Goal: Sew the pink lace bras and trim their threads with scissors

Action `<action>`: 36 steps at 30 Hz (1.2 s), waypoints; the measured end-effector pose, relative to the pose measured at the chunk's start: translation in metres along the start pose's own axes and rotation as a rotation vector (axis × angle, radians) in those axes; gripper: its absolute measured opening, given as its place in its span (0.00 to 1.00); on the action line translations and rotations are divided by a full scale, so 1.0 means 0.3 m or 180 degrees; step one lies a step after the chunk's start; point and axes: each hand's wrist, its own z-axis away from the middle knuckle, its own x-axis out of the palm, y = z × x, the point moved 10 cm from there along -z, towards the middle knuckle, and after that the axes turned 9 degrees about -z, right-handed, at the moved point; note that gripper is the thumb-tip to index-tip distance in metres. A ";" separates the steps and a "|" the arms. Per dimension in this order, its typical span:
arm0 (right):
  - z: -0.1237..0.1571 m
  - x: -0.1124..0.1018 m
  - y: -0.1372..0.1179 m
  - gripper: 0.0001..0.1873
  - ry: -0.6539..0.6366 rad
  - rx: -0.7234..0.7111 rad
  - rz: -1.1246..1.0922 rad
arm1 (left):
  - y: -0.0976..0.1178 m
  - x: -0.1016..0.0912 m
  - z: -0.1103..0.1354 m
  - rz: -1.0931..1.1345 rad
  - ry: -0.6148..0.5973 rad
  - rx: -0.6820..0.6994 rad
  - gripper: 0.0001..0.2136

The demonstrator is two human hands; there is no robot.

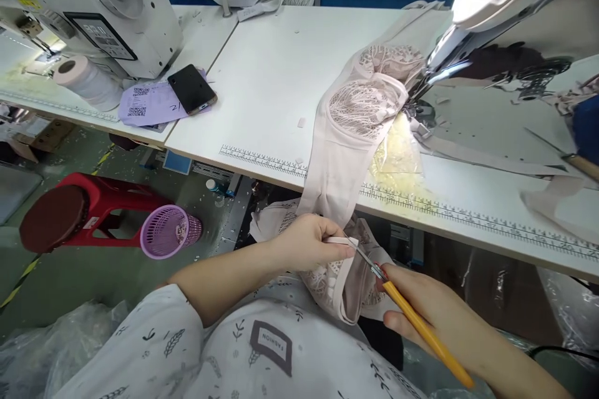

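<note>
White top [322,355], dark sprigs [174,307], 1 grey patch [281,366] (lettered FASHION)

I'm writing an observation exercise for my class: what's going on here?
A person's left hand pinches the edge of a pale pink lace garment, while the right hand holds an orange-handled tool, its thin metal tip at that edge. More pink fabric lies on the white table beside a sewing machine and drapes over the front.

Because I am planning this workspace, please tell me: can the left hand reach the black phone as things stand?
Probably yes, with a stretch: nothing tall seems to stand between the left hand and the black phone, but it would first have to release the pale garment.
</note>
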 end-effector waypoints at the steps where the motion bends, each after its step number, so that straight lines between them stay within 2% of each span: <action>1: 0.001 0.001 0.006 0.32 -0.0018 0.0033 0.0021 | -0.003 0.001 -0.001 0.0052 -0.0012 -0.0014 0.17; 5: -0.002 -0.003 0.002 0.31 -0.0005 0.0056 -0.0107 | -0.011 0.001 -0.001 0.0156 -0.0028 -0.0038 0.17; 10: -0.007 0.004 0.001 0.25 0.0082 0.0169 -0.0377 | -0.020 0.009 -0.003 0.0311 -0.0137 -0.0104 0.19; 18: -0.037 0.008 0.003 0.25 0.0567 0.0096 -0.0404 | -0.023 -0.003 0.000 0.0326 -0.0138 -0.0090 0.19; 23: -0.012 -0.049 -0.009 0.20 0.1040 -0.0135 -0.0226 | -0.005 -0.046 0.024 0.0114 0.0155 0.0082 0.15; 26: 0.014 -0.064 -0.081 0.12 0.1191 -0.0340 -0.0113 | 0.007 -0.083 0.043 0.0042 0.0386 0.0233 0.13; 30: 0.014 -0.030 -0.270 0.01 0.1354 -0.1101 0.0271 | 0.007 -0.141 0.075 0.0081 0.0668 0.0378 0.15; 33: -0.001 -0.022 -0.350 0.07 0.1867 -0.1463 0.0605 | 0.003 -0.197 0.121 0.0163 0.0934 0.0463 0.17; 36: -0.047 -0.005 -0.328 0.10 0.2013 -0.1389 0.0582 | 0.012 -0.253 0.192 0.0153 0.1228 0.0545 0.17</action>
